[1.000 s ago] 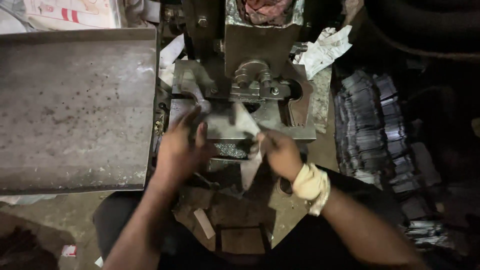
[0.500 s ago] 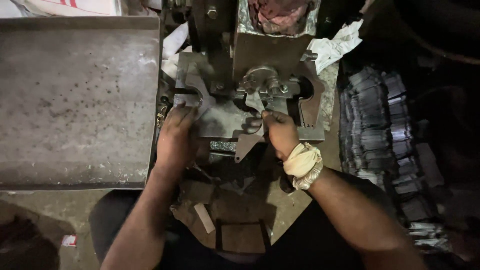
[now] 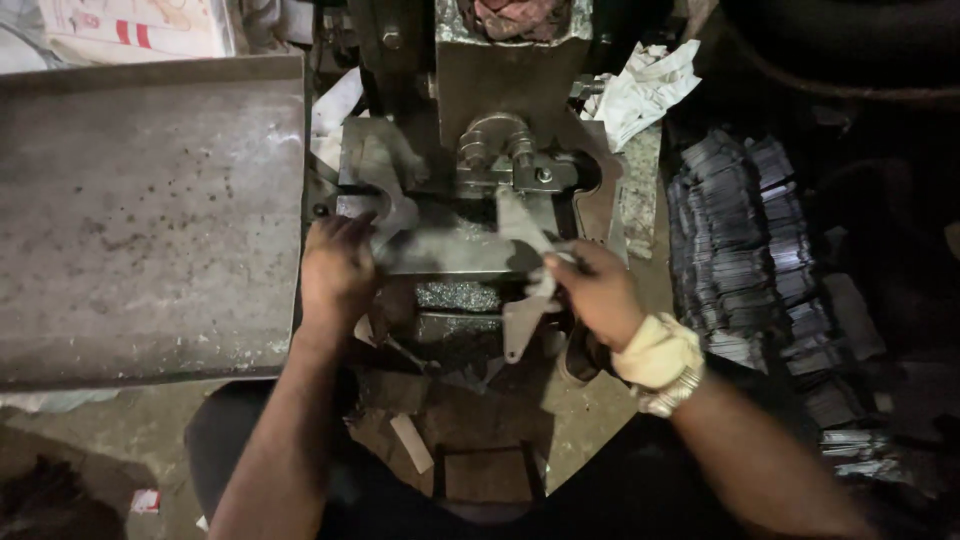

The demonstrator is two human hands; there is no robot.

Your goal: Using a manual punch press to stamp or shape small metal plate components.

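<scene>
Hands are working at the bed of a dark, greasy press machine (image 3: 500, 130), seen from the head camera looking straight down. The left hand (image 3: 337, 272) is lying with its fingers curled over a flat, grey metal blank (image 3: 395, 215) with a curved outline, at the left edge of the worn steel bed (image 3: 450, 250); its grip is closing on that piece, pressing it down. The right hand (image 3: 598, 295) is pinching a second flat metal piece (image 3: 528, 290), long and tapering, which is hanging down off the front of the bed; the grip is closing on its upper part, though how firmly is hard to tell in the dim light. A pale cloth band and a metal watch (image 3: 665, 365) are sitting on that wrist. To the left, a broad, pitted sheet-metal surface (image 3: 150, 210) is lying flat. To the right, stacks of thin grey stamped pieces (image 3: 740, 250) are standing in rows, with a crumpled white rag (image 3: 645, 85) above them.
</scene>
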